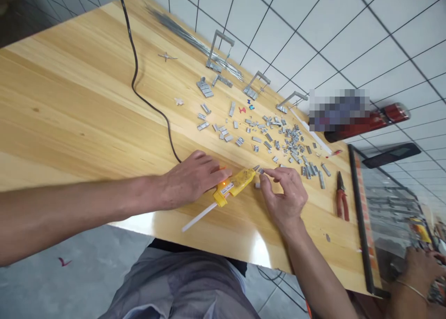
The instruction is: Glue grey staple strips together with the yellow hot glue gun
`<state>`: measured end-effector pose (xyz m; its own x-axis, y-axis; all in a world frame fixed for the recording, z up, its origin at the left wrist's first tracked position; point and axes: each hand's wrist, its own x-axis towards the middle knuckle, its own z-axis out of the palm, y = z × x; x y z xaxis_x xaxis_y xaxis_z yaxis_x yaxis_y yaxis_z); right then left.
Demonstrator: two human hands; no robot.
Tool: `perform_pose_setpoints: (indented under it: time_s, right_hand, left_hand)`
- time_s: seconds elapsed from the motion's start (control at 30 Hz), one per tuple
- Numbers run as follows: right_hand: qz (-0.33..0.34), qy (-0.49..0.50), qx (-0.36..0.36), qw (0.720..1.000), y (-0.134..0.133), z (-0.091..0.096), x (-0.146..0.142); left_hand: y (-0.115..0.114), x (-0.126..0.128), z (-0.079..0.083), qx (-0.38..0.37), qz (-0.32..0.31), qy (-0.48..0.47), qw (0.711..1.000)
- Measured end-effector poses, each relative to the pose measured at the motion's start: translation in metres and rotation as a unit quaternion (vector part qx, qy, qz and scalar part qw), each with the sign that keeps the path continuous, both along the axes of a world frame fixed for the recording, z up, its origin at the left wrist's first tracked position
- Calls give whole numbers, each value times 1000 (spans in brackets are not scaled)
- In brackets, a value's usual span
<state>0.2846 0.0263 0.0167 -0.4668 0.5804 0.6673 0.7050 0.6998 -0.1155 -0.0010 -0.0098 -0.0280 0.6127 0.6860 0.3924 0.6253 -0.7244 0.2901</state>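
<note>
My left hand (pixel 195 177) is wrapped round a yellow glue gun (pixel 240 182), which lies tilted low over the wooden table (pixel 87 100). An orange light glows on its body, and a white glue stick (pixel 200 218) pokes out of the back. Between the thumb and forefinger of my right hand (pixel 285 193) is a small grey metal piece (pixel 261 171), pinched close to the gun's nozzle. Whether the nozzle touches it I cannot tell. Another small grey piece (pixel 258 185) lies just below those fingertips.
Many small grey pieces (pixel 294 140) lie scattered beyond my hands. Wire-like rods (pixel 188 35) and several bent grey frames (pixel 219 35) stand near the tiled wall. Red-handled pliers (pixel 342 200) lie right, before a black-edged glass panel (pixel 360 217). A black cord (pixel 134 73) crosses the table. Another person's hand (pixel 418 268) is far right.
</note>
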Motion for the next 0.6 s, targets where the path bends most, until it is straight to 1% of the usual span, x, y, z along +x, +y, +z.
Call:
perform_pose_setpoints:
  time_s: [0.17,0.33,0.47,0.6]
  right_hand:
    - [0,16,-14,1000,4,-2,5]
    - [-11,61,-35,997,11,-9,13]
    - [-25,92,-39,995,18,-18,17]
    - [-21,108,-47,993,20,-23,20]
  left_hand:
    - [0,7,7,-25,27,45,998]
    - [7,19,17,-55,45,43,997]
    - [9,28,17,-40,59,40,997]
    - [6,31,14,-29,53,49,997]
